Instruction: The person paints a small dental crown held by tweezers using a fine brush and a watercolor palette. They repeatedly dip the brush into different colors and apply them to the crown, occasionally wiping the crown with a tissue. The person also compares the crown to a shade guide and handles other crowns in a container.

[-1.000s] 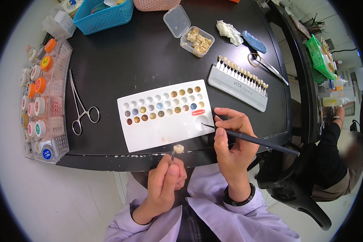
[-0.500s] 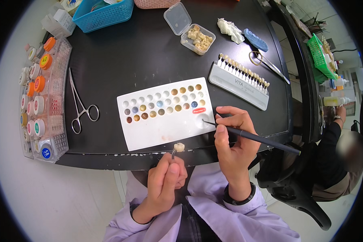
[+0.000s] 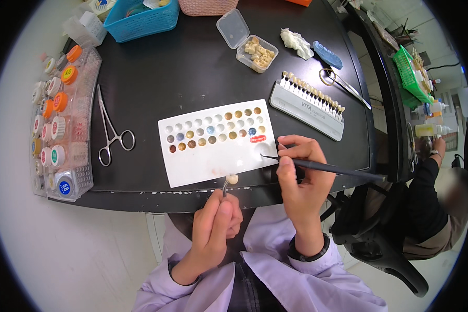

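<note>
My left hand (image 3: pixel 216 218) is closed around curved metal forceps (image 3: pixel 225 188), mostly hidden by the fingers. At their tip sits a small ivory tooth crown (image 3: pixel 232 179), just off the near edge of the white palette (image 3: pixel 208 169). My right hand (image 3: pixel 306 174) pinches a slim black brush (image 3: pixel 327 169) like a pen. The brush's fine tip rests at the shallow round well (image 3: pixel 263 152) in the palette's right part. Rows of small wells with white, amber, brown and blue pastes fill the palette's far half.
A tooth shade guide (image 3: pixel 308 109) lies right of the palette, scissor-handled clamps (image 3: pixel 112 136) left. Behind are an open box of tooth models (image 3: pixel 257 54), crumpled tissue (image 3: pixel 296 44) and a blue basket (image 3: pixel 140 23). A jar rack (image 3: pixel 70 125) lines the left edge. Another person (image 3: pixel 426 192) sits right.
The crown has turned, showing a smoother side, and has come slightly closer to the palette. The brush tip stays at the round well. My view has shifted a little.
</note>
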### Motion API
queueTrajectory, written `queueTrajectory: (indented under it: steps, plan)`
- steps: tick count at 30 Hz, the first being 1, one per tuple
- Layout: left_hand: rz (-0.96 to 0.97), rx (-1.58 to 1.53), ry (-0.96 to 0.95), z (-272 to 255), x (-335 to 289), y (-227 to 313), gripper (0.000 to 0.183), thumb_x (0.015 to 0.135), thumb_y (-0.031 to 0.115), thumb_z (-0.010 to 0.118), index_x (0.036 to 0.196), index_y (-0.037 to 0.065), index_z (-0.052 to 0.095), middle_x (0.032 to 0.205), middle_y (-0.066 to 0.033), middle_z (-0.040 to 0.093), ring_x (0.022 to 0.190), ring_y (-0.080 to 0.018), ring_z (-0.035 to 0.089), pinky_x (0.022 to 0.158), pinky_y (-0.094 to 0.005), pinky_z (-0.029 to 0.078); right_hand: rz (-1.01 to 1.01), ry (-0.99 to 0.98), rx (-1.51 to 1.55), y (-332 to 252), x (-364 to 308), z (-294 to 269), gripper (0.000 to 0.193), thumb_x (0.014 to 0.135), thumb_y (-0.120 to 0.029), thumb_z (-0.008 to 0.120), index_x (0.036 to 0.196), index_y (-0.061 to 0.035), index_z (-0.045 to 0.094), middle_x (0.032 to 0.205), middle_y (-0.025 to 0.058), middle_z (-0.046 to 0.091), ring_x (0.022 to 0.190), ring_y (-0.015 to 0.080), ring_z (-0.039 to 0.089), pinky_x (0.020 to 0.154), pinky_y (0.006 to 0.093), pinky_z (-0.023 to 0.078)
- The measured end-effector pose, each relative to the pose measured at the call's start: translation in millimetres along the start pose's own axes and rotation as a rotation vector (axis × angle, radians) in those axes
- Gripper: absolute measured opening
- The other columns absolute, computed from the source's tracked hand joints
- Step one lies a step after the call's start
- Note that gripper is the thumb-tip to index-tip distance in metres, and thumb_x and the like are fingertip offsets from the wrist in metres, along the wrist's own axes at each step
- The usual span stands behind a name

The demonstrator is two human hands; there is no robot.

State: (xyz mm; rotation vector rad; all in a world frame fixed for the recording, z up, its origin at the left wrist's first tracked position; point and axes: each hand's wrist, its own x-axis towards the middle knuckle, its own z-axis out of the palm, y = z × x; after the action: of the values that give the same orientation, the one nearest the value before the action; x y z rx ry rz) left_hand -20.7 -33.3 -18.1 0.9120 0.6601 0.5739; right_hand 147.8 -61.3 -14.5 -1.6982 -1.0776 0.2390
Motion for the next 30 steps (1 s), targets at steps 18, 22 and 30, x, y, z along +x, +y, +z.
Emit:
queueTrajectory:
  steps: [18, 22, 30]
  plan:
    - [0.168, -0.04, -0.043, 37.5, -62.9, 1.6, 0.026, 0.098, 0.025, 0.03, 0.09, 0.002, 0.04, 0.062, 0.0006, 0.036, 0.047, -0.0025, 0.026, 0.041, -0.0185, 0.021, -0.23, -0.052, 0.668, -74.6, -87.8, -21.2, 0.027, 0.08, 0.003, 0.059, 0.101, 0.0026, 0.041, 0.087, 0.0223, 0.058, 0.076, 0.0249, 0.065, 0.068, 0.032, 0.055]
    - [0.287, 0.025, -0.053, 40.6, -75.9, -2.1, 0.028, 0.098, 0.025, 0.029, 0.091, 0.0, 0.041, 0.059, 0.0018, 0.036, 0.046, -0.0022, 0.026, 0.04, -0.0187, 0.021, -0.25, -0.047, 0.519, -90.0, -95.3, -28.6, 0.023, 0.086, -0.012, 0.054, 0.092, -0.0005, 0.035, 0.073, 0.0158, 0.055, 0.06, 0.0194, 0.062, 0.063, 0.0348, 0.057]
    - [0.192, 0.023, -0.034, 47.6, -103.9, -0.2, 0.03, 0.097, 0.029, 0.032, 0.091, 0.002, 0.042, 0.063, 0.0015, 0.04, 0.05, -0.0024, 0.032, 0.042, -0.0179, 0.025, -0.289, -0.033, 0.582, -96.8, -118.0, -43.1, 0.028, 0.074, 0.005, 0.065, 0.095, 0.0034, 0.047, 0.082, 0.0196, 0.063, 0.071, 0.021, 0.067, 0.064, 0.0272, 0.055]
